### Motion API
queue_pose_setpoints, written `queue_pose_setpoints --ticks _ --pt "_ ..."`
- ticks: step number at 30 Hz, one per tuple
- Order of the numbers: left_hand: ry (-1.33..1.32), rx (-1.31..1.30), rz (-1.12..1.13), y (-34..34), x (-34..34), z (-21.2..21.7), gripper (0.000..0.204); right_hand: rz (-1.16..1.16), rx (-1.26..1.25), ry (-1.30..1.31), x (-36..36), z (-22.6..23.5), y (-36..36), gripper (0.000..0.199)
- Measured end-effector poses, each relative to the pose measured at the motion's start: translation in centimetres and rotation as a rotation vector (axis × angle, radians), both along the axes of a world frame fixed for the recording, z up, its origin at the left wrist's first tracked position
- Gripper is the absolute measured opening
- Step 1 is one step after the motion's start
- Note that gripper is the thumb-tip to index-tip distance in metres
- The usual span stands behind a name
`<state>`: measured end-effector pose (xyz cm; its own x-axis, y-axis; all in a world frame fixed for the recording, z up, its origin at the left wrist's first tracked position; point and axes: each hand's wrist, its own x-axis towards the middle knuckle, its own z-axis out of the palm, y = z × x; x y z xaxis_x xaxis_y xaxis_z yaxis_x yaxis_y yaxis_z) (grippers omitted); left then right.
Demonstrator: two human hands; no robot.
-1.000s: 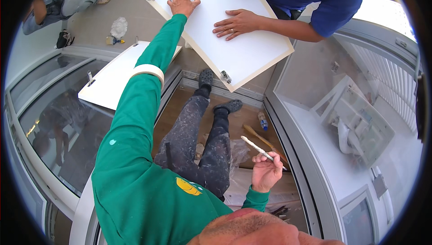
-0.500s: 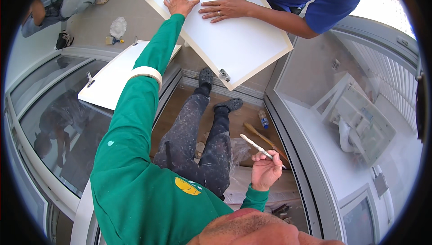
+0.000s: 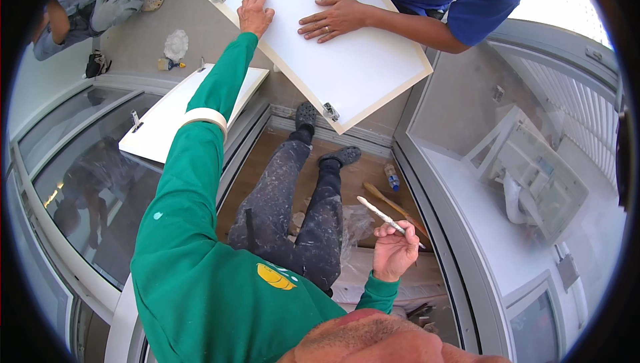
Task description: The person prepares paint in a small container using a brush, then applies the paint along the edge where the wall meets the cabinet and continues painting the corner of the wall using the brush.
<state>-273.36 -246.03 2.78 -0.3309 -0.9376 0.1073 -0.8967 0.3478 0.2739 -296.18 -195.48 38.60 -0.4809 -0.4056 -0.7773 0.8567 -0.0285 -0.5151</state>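
A white cabinet door (image 3: 337, 50) with cream edges lies at the top, metal hinges (image 3: 331, 111) fixed near its corners. My left hand (image 3: 255, 15) rests open on its left part, fingers stretched out and nothing held. Between the fingers and thumb of my right hand (image 3: 396, 254) is a thin white-smeared stick (image 3: 379, 212), its pale end pointing up and left; its exact kind is unclear. A roll of masking tape (image 3: 205, 116) circles my left forearm like a bracelet. Across the door, another person in blue lays a hand (image 3: 333, 19) flat on it.
A second white door (image 3: 193, 113) with hinges lies at the left. Beyond it are a paintbrush (image 3: 171, 64) and crumpled white plastic (image 3: 176, 45). Sliding-door frames (image 3: 437, 230) flank me. On the floor lie a bottle (image 3: 391, 178), a wooden handle (image 3: 393, 202) and clear plastic (image 3: 358, 226).
My left hand has shifted slightly left and down on the door, its fingers closer together. The other person's near hand has moved a little; my right hand stays nearly still with the stick.
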Motion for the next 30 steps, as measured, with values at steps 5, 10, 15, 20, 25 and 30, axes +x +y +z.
queue_pose_setpoints --ticks 5,10,15,20,25,30 --pt "-0.079 -0.055 -0.167 6.1 -2.0 2.9 0.042 0.015 0.058 0.015 0.6 0.6 -0.6 0.025" --pt "-0.147 -0.015 -0.075 5.7 -4.1 3.5 0.042 0.0 0.012 0.007 0.3 0.6 0.2 0.026" --pt "-0.193 0.017 -0.082 5.4 -4.1 3.5 0.038 0.014 0.002 0.011 0.4 0.4 0.5 0.026" --pt "-0.225 0.066 -0.078 5.6 -3.8 3.9 0.038 0.003 0.0 -0.003 1.0 0.7 0.4 0.026" --pt "-0.218 0.088 -0.056 5.5 -4.2 4.0 0.042 0.016 -0.005 0.005 1.0 0.8 0.7 0.026" --pt "-0.152 -0.032 -0.15 6.8 -2.5 2.4 0.045 0.005 -0.005 0.008 1.2 0.8 0.8 0.026"
